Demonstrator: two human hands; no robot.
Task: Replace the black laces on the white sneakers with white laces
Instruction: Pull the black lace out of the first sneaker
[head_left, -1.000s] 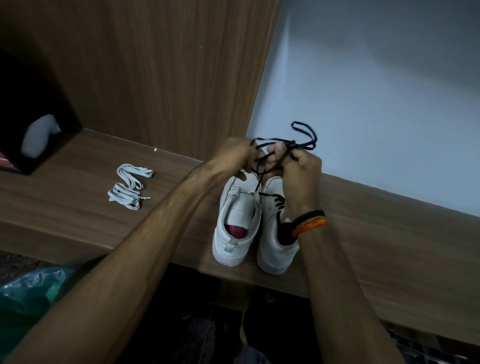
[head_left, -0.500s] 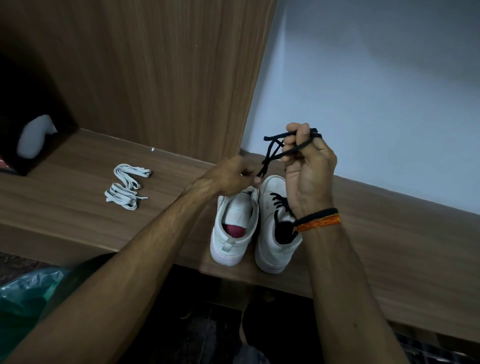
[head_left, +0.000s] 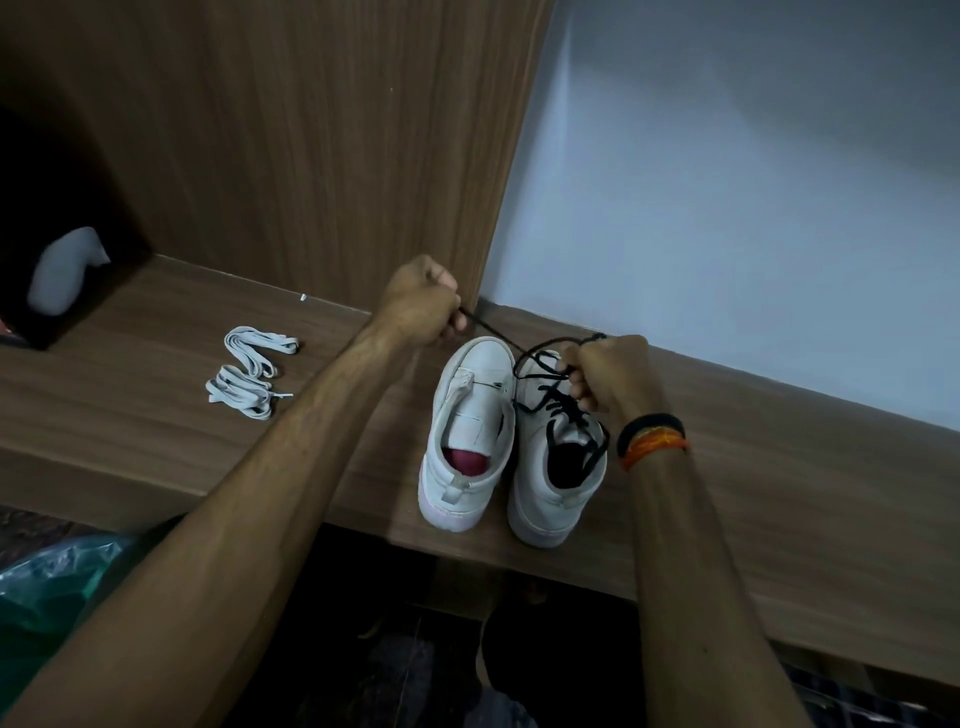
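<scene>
1. My left hand (head_left: 421, 306) is curled into a fist above the far end of the desk (head_left: 779, 493), its fingers (head_left: 451, 316) pinching one end of the black lace (head_left: 493, 335).
2. From that pinch the black lace runs taut and slanting down to the right, crossing above the toe of the left sneaker (head_left: 470, 431).
3. My right hand (head_left: 608, 376) sits over the front of the right sneaker (head_left: 558, 467), its fingers curled around a bunch of the same lace, with a loop showing just left of the knuckles.
4. The right sneaker is still threaded with black lace through its lower eyelets; a dark opening shows at its collar.
5. The left sneaker has no lace in it, its tongue lies bare, and a pink insole shows inside.
6. Both white sneakers stand side by side, touching, heels toward me at the near edge of the wooden desk and toes toward the wall (head_left: 753, 208).
7. The white laces (head_left: 252, 371) lie in two folded bundles on the desk, well to the left of the shoes, untouched.
8. Black and orange wristbands (head_left: 652, 436) circle my right wrist.
9. A wooden panel (head_left: 311, 145) rises behind my left hand; a pale object (head_left: 65, 270) sits in a dark recess at far left, and green plastic (head_left: 47, 582) shows at the lower left.
</scene>
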